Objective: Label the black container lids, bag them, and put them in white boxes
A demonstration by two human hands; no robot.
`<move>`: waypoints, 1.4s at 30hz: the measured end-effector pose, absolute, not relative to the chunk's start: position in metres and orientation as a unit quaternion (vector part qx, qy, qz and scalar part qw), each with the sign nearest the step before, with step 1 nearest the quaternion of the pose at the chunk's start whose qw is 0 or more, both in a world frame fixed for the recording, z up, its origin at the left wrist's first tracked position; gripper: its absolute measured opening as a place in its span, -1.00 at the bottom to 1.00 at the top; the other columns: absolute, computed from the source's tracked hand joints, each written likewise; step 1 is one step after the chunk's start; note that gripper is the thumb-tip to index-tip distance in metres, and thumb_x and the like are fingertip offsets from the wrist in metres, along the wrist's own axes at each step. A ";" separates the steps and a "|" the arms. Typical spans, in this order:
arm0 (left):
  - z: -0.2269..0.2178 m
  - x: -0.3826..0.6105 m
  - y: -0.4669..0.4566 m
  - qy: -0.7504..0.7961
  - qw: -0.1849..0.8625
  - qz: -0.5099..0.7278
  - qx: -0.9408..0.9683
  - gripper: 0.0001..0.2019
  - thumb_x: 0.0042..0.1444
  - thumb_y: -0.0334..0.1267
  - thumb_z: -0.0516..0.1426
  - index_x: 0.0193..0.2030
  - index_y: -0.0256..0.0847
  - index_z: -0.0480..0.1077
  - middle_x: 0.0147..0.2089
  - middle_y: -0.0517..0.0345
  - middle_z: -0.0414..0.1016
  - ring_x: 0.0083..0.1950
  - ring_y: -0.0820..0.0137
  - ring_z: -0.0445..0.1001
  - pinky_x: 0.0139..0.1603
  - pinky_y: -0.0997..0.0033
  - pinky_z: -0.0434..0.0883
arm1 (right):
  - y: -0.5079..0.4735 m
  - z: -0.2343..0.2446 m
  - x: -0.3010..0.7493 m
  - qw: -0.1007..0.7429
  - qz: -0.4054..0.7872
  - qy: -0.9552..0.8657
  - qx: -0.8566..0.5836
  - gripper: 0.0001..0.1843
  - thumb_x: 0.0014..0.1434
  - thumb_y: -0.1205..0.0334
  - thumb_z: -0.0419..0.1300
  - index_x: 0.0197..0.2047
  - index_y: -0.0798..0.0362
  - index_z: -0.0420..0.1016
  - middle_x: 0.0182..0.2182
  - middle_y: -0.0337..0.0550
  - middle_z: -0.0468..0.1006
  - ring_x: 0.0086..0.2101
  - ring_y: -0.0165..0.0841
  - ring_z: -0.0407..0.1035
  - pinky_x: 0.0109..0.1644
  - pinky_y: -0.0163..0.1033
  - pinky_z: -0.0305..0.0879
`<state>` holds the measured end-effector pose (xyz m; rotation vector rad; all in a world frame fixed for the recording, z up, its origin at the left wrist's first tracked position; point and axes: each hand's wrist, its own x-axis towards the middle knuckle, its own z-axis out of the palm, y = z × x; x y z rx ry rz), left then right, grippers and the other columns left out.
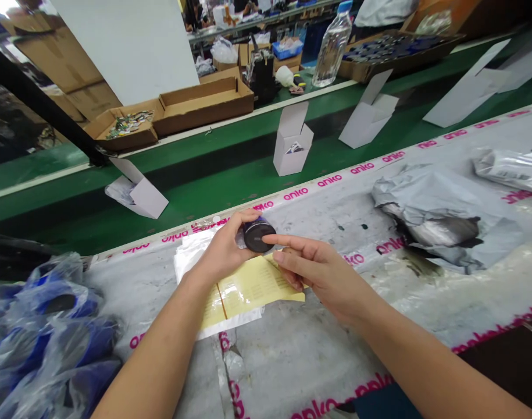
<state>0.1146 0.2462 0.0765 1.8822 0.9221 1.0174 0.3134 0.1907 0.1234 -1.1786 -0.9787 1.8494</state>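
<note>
Before the open carton [292, 152], the left hand [224, 256] grips a dark disc [257, 237]

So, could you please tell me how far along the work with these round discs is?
Done, it seems: folded white boxes stand open on the green belt. In hand: the left hand holds a dark round disc, the right hand touching its face above a yellow sheet. Left, probably: the bagged blue items piled alongside.

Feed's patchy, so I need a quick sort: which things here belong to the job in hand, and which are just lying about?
In hand: black disc, gripped by left hand, touched by right hand; yellow sheet beneath.
Lying about: white boxes, bottle, grey bags, cardboard trays.
</note>
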 end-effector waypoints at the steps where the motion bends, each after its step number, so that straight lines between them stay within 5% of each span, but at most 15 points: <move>1: 0.076 0.115 0.246 0.365 0.395 0.402 0.741 -0.48 0.09 -0.23 0.40 0.14 -0.08 0.32 0.24 -0.06 0.38 0.33 0.11 0.33 0.35 0.00 0.31 | 0.191 0.124 0.313 0.360 0.717 -0.381 -0.459 -0.34 0.08 0.00 0.37 0.18 0.16 0.47 -0.64 -0.42 0.25 -0.56 -0.49 0.05 -0.48 -0.29 -0.10; 15: 0.078 0.113 0.247 0.378 0.402 0.381 0.742 -0.46 0.08 -0.23 0.39 0.15 -0.07 0.31 0.27 -0.05 0.34 0.35 0.09 0.30 0.35 -0.03 0.29 | 0.188 0.126 0.312 0.360 0.702 -0.403 -0.464 -0.32 0.09 0.03 0.35 0.22 0.17 0.46 -0.62 -0.40 0.25 -0.54 -0.47 0.09 -0.47 -0.30 -0.02; 21: 0.088 0.104 0.247 0.321 0.440 0.348 0.763 -0.40 0.04 -0.43 0.14 0.26 -0.08 0.23 0.36 -0.03 0.24 0.43 0.09 0.15 0.45 -0.06 0.12 | 0.188 0.125 0.313 0.359 0.695 -0.413 -0.467 -0.34 0.12 0.02 0.34 0.23 0.15 0.45 -0.62 -0.38 0.30 -0.55 -0.46 0.13 -0.47 -0.30 0.01; 29: 0.090 0.104 0.245 0.348 0.462 0.355 0.734 -0.64 0.35 -0.10 0.12 0.23 -0.11 0.31 0.34 -0.06 0.29 0.40 0.09 0.21 0.41 -0.01 0.17 | 0.188 0.124 0.311 0.361 0.696 -0.412 -0.465 -0.29 0.10 -0.01 0.34 0.25 0.16 0.42 -0.62 -0.39 0.26 -0.53 -0.45 0.10 -0.46 -0.30 0.02; 42: 0.088 0.110 0.244 0.379 0.433 0.371 0.729 -0.66 0.36 -0.08 0.15 0.19 -0.12 0.31 0.30 -0.09 0.32 0.35 0.14 0.28 0.38 0.02 0.23 | 0.185 0.132 0.317 0.349 0.693 -0.428 -0.463 -0.22 0.15 -0.02 0.31 0.35 0.14 0.30 -0.60 -0.37 0.31 -0.52 -0.42 0.15 -0.42 -0.26 0.06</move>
